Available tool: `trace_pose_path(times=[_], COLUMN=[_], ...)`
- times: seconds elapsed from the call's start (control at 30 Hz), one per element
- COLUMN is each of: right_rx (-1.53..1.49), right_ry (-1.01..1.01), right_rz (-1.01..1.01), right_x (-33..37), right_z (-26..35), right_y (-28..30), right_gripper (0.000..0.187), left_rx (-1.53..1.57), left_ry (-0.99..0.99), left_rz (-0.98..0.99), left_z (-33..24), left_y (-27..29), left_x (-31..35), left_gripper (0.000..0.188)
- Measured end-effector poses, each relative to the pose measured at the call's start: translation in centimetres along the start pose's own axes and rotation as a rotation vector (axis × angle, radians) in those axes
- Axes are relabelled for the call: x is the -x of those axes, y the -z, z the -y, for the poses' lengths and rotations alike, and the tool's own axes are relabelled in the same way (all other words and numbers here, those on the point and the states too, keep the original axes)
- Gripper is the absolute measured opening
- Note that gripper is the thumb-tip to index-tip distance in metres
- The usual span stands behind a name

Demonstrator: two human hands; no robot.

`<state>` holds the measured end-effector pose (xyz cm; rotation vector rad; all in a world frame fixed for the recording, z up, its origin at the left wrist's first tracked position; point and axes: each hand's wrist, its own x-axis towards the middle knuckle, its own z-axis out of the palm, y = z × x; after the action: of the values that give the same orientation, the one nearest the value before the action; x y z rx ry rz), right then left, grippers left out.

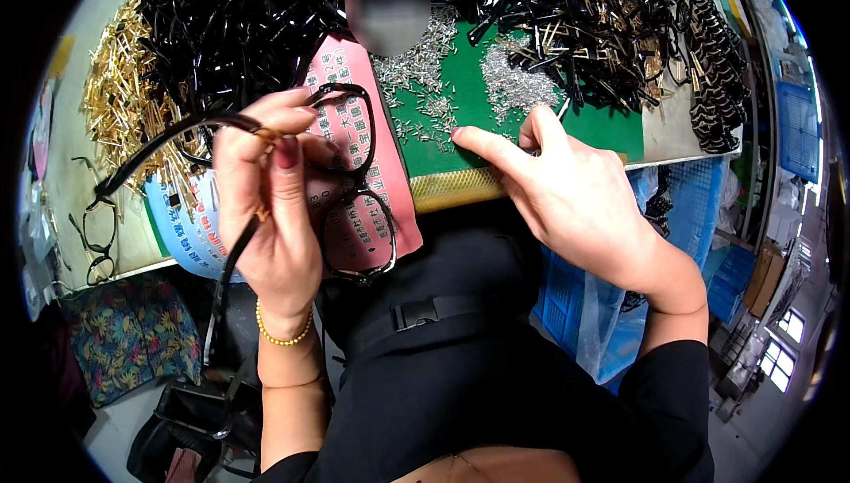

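Pinching glasses frame (359,189), left hand (270,208) hides part; right hand (575,191) at silver pieces (437,109), grip unclear.

Dark-framed glasses (359,186) are held left of centre, arms unfolded leftward, front on end with one rim far, one near. Small silver screws (434,113) lie scattered, far centre.

The pale, flat worktop (137,244) carries a flat green mat (620,136). At the right hand's (575,195) index fingertip, tiny silver metal pins (425,62) lie loose on the mat. Beyond the left hand (274,191) sits a heap of slender glossy black strips (239,23), thin gold metal rods (124,85) to its left; black-rimmed glasses (113,224) lie left of that hand.
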<state>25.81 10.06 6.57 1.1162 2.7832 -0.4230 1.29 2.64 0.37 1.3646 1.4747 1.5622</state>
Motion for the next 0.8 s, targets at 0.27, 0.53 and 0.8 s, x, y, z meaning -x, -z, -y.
trace_pose_path(times=[0.27,0.53,0.8], right_rx=[0.061,-0.197,-0.080], right_ry=[0.010,0.076,0.249], right_rz=[0.028,0.094,0.043], right_x=[-0.5,-0.4,-2.5], right_z=[0.7,0.7,1.3], right_y=[0.2,1.2,0.1], right_gripper=[0.063,0.065,0.054], left_rx=[0.036,-0.037,0.140], left_ry=[0.188,0.416,0.434], left_rz=[-0.105,0.170,0.155], left_z=[-0.1,-1.4,-1.0], left_y=[0.1,0.1,0.3], left_x=[-2.2,-1.0,-1.2], left_gripper=[0.022,0.022,0.020])
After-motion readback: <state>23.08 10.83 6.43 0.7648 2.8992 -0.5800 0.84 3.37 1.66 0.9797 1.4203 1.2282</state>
